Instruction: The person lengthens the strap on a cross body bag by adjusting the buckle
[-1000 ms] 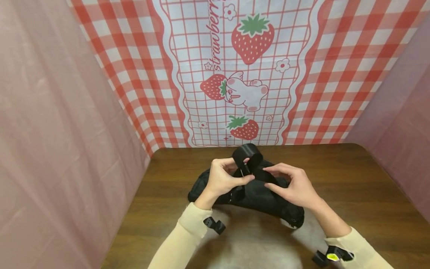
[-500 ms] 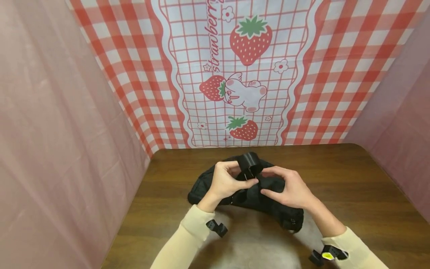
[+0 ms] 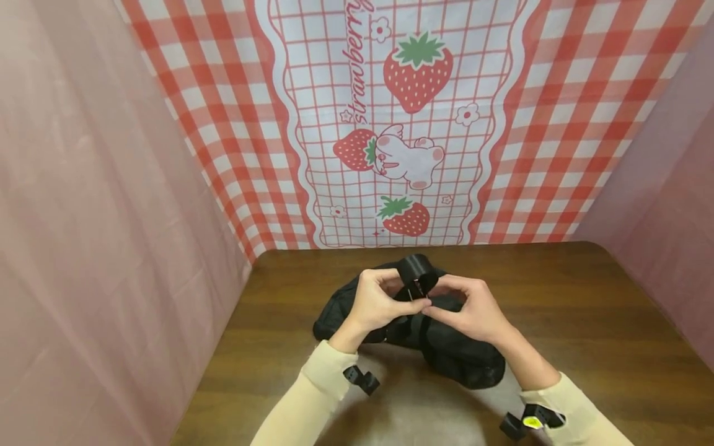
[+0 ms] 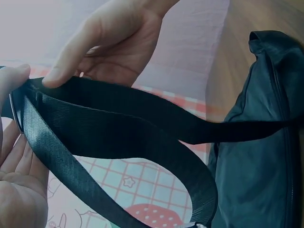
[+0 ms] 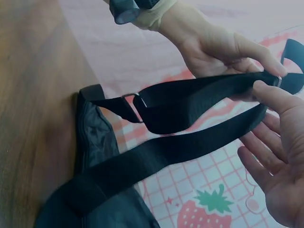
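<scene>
A long black zippered bag (image 3: 463, 356) lies on the table, its wide webbing strap (image 3: 417, 267) raised between both hands. My left hand (image 3: 374, 302) pinches the strap at a metal slider buckle (image 5: 279, 81), thumb nearest the camera. Right beside it, my right hand (image 3: 474, 310) pinches the strap between thumb and fingers, the two thumb tips close together. A short loop of strap stands up above the buckle. Lower along the strap, a rectangular metal ring (image 5: 132, 108) joins it to the bag's end. In the left wrist view the strap (image 4: 128, 133) hangs in several overlapping lengths.
The brown wooden table (image 3: 586, 322) reaches back to a red-and-white checked cloth (image 3: 574, 124) printed with strawberries. Pink curtains (image 3: 111, 217) hang at both sides. A small black camera (image 3: 361, 378) sits on each wrist over cream sleeves (image 3: 304, 396).
My right hand has moved left along the strap to meet the left hand at the buckle. The loop above the buckle has become smaller and lower. The bag's right end has shifted slightly.
</scene>
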Motion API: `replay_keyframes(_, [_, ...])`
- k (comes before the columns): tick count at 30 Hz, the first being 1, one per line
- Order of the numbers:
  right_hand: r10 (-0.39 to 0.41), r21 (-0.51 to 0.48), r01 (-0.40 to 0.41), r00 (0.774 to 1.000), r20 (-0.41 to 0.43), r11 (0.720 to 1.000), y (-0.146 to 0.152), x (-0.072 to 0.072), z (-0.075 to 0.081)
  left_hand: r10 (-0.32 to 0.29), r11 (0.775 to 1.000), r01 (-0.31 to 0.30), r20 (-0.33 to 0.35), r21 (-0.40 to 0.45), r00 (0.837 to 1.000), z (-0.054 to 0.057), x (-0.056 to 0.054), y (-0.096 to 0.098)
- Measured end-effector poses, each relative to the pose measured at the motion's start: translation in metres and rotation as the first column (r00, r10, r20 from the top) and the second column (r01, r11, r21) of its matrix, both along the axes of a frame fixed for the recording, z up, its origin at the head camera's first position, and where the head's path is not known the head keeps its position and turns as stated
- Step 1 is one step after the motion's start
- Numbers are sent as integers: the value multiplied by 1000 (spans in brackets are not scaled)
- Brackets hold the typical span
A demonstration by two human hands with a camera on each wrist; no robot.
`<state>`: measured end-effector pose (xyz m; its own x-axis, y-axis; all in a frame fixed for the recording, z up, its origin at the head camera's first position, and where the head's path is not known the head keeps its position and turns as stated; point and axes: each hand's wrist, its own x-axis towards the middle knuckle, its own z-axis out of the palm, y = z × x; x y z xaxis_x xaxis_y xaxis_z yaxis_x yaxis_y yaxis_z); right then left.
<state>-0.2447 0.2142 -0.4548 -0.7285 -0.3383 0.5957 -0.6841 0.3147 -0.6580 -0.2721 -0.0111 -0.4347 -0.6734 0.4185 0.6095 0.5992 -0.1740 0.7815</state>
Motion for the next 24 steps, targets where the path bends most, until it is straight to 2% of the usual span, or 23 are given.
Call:
replay_keyframes(7, [-60, 96, 59, 998, 15, 994, 17, 2, -3, 53, 998, -53, 10, -34, 999, 2, 0, -6])
replay_keyframes(10, [-78, 114, 75, 997, 19, 991, 23, 2, -2, 79, 995, -79, -1, -54, 997, 3, -1, -6])
replay_keyframes(16, [-100, 145, 96, 995, 23, 985, 31, 3, -2, 113, 991, -111, 19, -78, 993, 5, -1, -6])
replay_keyframes(19, [-105, 155, 101, 994, 16, 983, 31, 2, -4, 117, 990, -115, 22, -82, 993, 5, -1, -5])
replay_keyframes(24, [-52, 135, 49, 998, 21, 990, 18, -1, -3, 80, 995, -77, 34, -67, 996, 4, 0, -1])
